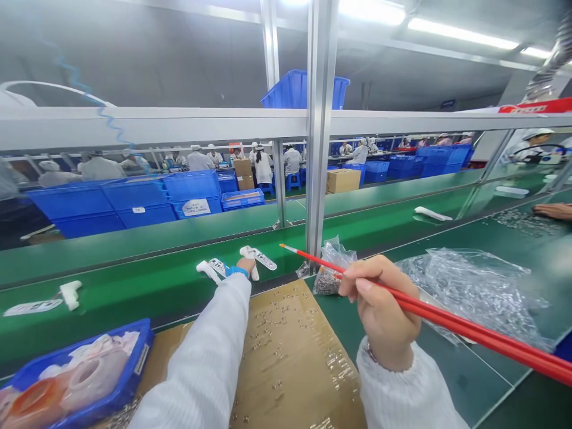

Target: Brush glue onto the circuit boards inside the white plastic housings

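My right hand (379,304) grips a long red stick tool (451,322), its pale tip (283,245) pointing left across the belt. My left hand (245,265), with a blue band at the wrist, reaches onto the green conveyor belt (147,280). It rests on a white plastic part (254,262), and its fingers are mostly hidden. Another white part with a printed strip (212,268) lies against it. Below my forearms lies a cardboard sheet (286,351) scattered with small metal pieces. A small clear bag of metal pieces (333,268) stands near the red tip.
A large clear plastic bag (469,292) lies to my right. A blue tray of pale rolled items (75,375) sits at lower left. A co-worker's hand (552,210) is at the right edge. An aluminium post (319,131) rises behind the belt, with blue crates and workers beyond.
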`<state>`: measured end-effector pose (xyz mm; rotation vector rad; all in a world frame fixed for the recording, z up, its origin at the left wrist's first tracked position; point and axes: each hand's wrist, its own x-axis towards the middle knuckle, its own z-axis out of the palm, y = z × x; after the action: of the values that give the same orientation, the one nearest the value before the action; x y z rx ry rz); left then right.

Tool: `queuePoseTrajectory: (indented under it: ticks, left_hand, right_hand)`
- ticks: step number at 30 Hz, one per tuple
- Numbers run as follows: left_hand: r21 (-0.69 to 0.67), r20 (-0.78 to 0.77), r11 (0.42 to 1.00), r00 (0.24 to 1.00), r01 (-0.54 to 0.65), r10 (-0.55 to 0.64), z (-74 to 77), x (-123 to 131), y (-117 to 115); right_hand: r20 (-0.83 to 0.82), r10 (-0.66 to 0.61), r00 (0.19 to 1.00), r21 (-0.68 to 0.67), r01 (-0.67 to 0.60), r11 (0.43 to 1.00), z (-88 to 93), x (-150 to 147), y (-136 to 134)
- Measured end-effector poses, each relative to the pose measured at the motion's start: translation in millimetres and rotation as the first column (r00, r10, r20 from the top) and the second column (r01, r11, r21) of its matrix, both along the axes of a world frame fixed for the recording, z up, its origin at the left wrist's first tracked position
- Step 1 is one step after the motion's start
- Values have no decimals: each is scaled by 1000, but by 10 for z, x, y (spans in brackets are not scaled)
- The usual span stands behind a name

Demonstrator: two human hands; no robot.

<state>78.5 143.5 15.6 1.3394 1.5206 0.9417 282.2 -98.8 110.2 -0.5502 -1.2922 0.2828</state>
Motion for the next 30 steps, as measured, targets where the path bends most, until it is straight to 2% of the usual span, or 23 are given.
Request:
queuePoseTrajectory:
  ticks: [4, 8, 12, 16, 18, 21, 23, 26, 30]
  left_hand:
    - [-35, 154, 999, 987, 40, -35, 103, -69, -23]
    - [49, 283, 997, 956, 63, -74, 316, -217, -194]
    - [107, 384, 994, 920, 36, -74, 507, -418, -576]
    - [29, 509, 993, 854, 112, -111, 617, -537, -1092]
    - [-18, 610, 991, 786, 136, -97, 649, -556, -1332]
    - [-111, 791, 992, 610, 65, 48, 675, -569, -1607]
    - [-177, 850, 984, 505, 2, 152, 678, -580, -1728]
    - [-235, 865, 972, 452, -20, 219, 678, -603, -1852]
    - [-247, 883, 966, 429, 76, 192, 748, -636, -1996]
  right_hand:
    - [-13, 3, 1000, 9, -3, 1000, 13, -1, 4]
    - [-30, 19, 999, 13, -19, 1000, 11, -12, -19]
    - [-35, -49, 998, 14, 49, 999, 59, -76, -69]
    - [78, -211, 974, 43, 208, 977, 103, -223, -53]
    - [167, -255, 952, 87, 243, 966, 59, -262, -8]
    - [372, -260, 891, 82, 248, 965, -130, -214, 68]
    - [561, -239, 793, 43, 260, 965, -312, -146, 91]
    - [723, -210, 658, 11, 293, 956, -609, -99, 71]
    - [835, -171, 524, -26, 347, 938, -1000, -201, 56]
